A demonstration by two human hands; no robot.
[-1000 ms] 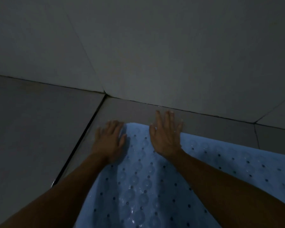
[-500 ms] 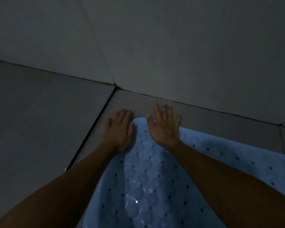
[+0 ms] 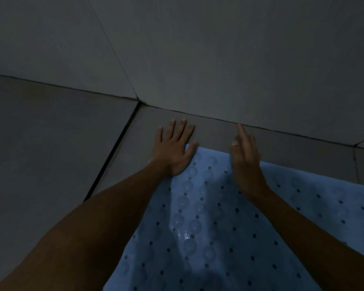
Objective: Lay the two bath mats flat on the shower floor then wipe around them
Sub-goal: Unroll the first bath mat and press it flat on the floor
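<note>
The left hand [image 3: 172,149] is laid flat with its fingers spread and straight, the heel and thumb pressed on the far left corner of the mat [image 3: 208,223] and the fingertips reaching past it onto the floor [image 3: 51,143]; nothing is gripped. The right hand [image 3: 245,156] is seen edge-on over the mat's far edge, fingers straight and together, nothing held; whether it touches the mat cannot be told. The mat is spread across the floor in the corner, its far edge just short of the wall [image 3: 219,49], and it runs off the near and right sides of the view. Only one mat is seen. It is judged to be a soft, flexible blue sheet, dotted with small round holes and rows of clear suction cups, and a wet sheen is caught near its middle. A shallow ridge seems to run lengthwise between the arms, so trapped air or a raised fold could be left if pressure is released too soon, and the cups there would fail to seat. On wet, smooth grey tile the sheet could also be slid out of line by a sideways push. A dark joint [image 3: 114,150] is cut through the floor left of the mat, where water could be missed in wiping.
</note>
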